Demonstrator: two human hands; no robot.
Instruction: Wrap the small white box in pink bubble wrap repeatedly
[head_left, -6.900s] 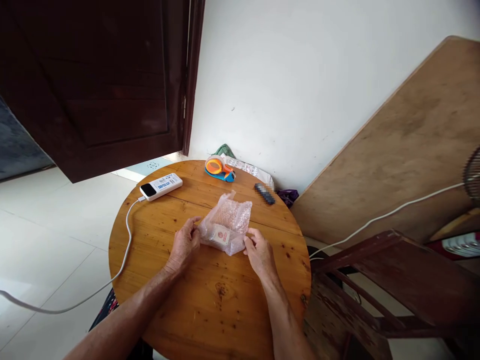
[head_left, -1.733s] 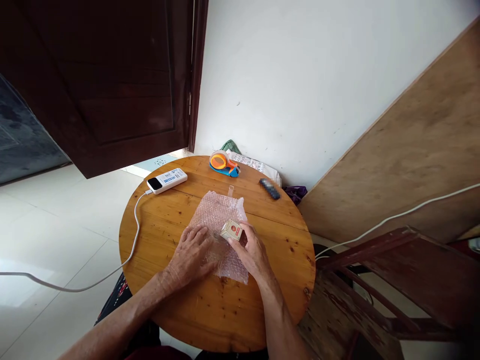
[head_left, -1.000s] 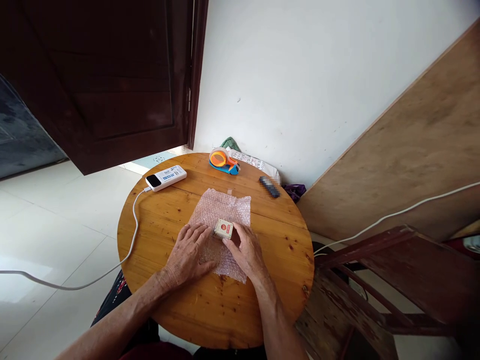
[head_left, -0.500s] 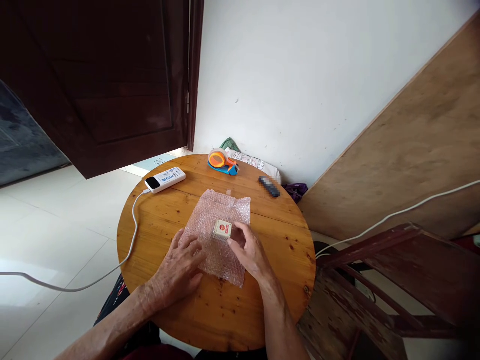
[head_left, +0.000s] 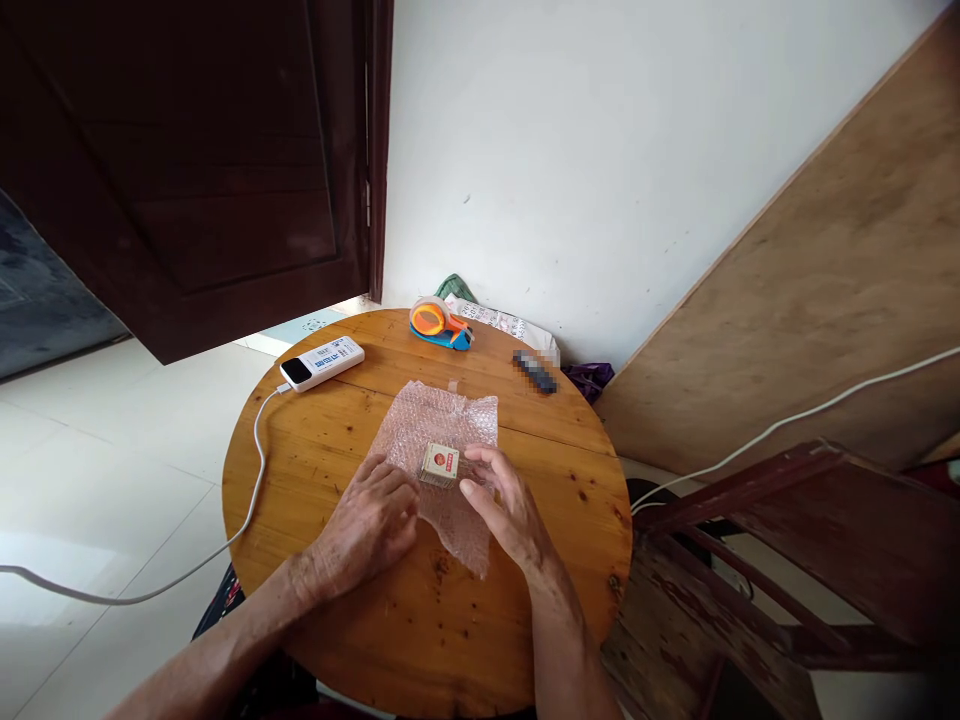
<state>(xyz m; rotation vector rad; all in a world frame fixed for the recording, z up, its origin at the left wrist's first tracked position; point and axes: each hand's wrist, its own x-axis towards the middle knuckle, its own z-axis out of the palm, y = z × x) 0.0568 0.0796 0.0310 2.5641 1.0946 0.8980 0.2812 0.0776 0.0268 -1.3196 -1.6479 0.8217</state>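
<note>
A small cream box with a red round emblem and a red label rests on a sheet of clear bubble wrap. My left hand lies over the wrap's near left edge, its fingers curled in and closed on that edge; the fingertips are partly hidden. Just right of the box is my right hand, thumb and fingers apart, holding nothing. A narrow gap shows between the right fingertips and the box.
Around the wrap on the round wooden table are an orange and blue tape dispenser, a white power bank with its cable, and a blurred dark object. A wooden chair stands at the right.
My left fingers have curled in on the wrap, and its near left edge has drawn up. My right hand has come away from the box and opened. The view has shifted slightly.
</note>
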